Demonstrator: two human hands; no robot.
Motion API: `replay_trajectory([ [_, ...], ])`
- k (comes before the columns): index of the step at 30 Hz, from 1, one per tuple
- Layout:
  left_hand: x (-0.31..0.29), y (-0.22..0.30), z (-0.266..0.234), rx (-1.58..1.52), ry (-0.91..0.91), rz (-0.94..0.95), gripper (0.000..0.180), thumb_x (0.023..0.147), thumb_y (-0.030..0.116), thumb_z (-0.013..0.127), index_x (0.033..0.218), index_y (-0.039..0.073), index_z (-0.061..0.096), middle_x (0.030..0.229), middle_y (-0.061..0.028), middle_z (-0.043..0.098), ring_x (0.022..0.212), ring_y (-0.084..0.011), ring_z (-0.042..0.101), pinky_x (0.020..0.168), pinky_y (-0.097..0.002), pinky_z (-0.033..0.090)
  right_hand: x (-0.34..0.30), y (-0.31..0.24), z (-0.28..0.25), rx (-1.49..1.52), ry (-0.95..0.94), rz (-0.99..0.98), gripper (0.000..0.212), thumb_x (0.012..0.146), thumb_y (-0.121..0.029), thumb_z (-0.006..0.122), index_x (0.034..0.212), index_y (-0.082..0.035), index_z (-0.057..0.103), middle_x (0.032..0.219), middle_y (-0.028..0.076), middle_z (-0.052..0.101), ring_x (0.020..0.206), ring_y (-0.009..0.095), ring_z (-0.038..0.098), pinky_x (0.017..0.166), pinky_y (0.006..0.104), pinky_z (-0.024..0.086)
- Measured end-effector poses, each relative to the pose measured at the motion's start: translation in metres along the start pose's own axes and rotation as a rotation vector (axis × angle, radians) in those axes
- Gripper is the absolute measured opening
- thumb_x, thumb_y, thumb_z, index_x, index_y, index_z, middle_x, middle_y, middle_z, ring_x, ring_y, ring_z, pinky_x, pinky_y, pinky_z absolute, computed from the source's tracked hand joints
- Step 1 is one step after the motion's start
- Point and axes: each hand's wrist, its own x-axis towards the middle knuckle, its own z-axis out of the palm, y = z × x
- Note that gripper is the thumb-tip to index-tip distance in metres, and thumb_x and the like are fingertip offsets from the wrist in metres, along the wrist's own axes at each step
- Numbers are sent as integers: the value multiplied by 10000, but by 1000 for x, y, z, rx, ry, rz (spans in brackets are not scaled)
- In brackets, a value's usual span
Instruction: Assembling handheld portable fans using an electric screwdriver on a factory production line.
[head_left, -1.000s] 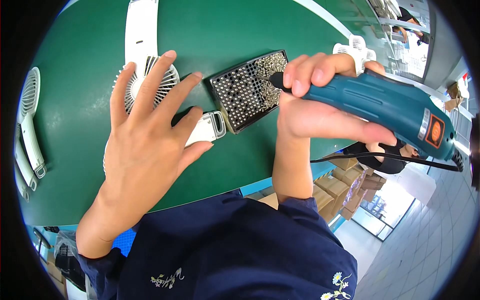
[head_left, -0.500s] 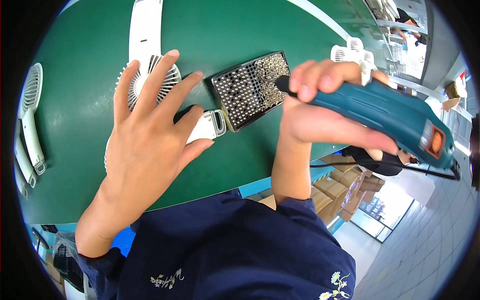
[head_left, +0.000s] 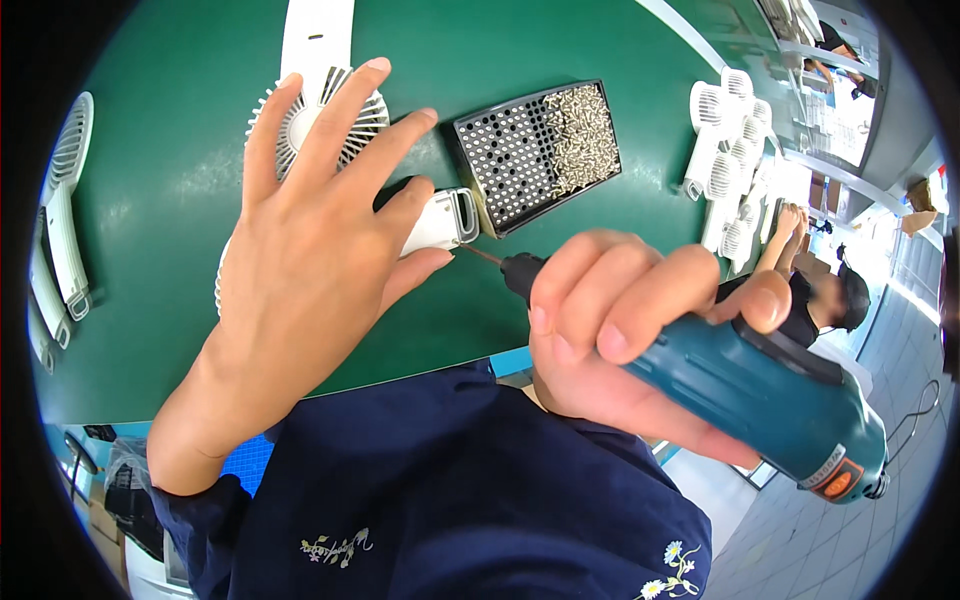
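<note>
My left hand point(head_left: 310, 240) lies spread over white fan parts on the table, fingers stretched apart. Under its fingertips shows a round slatted fan head point(head_left: 330, 115) with a flat white handle running away from me. A second white fan piece point(head_left: 435, 222), with a loop at its end, pokes out between index finger and thumb; the palm hides most of it. My right hand point(head_left: 625, 320) is wrapped round a teal electric screwdriver point(head_left: 770, 405). Its thin bit points left, the tip close beside the looped end. Whether they touch, I cannot tell.
Just beyond the looped end sits a black screw tray point(head_left: 500, 170), holding loose screws point(head_left: 585, 140) and rows of holes. White fans lie at the left point(head_left: 65, 220) and right point(head_left: 735, 160) of the green table point(head_left: 180, 100). A co-worker point(head_left: 835, 290) is at the far right.
My right hand has brought the screwdriver from the screw tray down and toward me, its bit now near the looped end. My left hand stays spread on the fan; the whole view has shifted slightly.
</note>
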Motion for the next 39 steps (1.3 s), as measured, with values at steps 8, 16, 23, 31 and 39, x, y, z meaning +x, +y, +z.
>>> replay_trajectory([
  [8,0,0,0,-19,3,1,311,673,234,806,912,84,677,1341,-44,566,1390,-323,364,1131,-564,242,-8,8,-1,-39,43,30,847,810,-798,503,1344,-152,380,780,109,535,483,223,487,474,372,433],
  [16,1,-1,-3,-28,-6,4,358,646,243,825,930,82,680,1342,-55,563,1383,-331,374,1120,-569,256,0,5,7,-27,109,-102,821,846,-767,491,1345,-122,396,758,97,520,442,181,440,425,321,407],
  [23,0,1,-9,-309,136,87,352,586,193,855,882,90,694,1079,-53,584,1137,-326,520,1038,-561,334,-2,-10,15,-86,90,-144,736,903,-675,485,1328,-76,430,730,31,521,415,158,429,440,304,418],
  [31,-3,-1,-3,-552,178,165,214,626,52,824,797,71,698,736,7,499,650,-160,491,918,-459,402,4,-15,23,-5,166,-188,651,925,-604,520,1267,-56,447,700,16,499,382,107,418,352,247,382],
  [39,-5,-1,2,-609,187,181,191,641,65,832,797,69,721,735,8,493,655,-157,491,929,-459,400,6,-11,20,121,320,-134,639,897,-652,544,1251,-130,439,693,6,490,389,88,424,340,244,408],
])
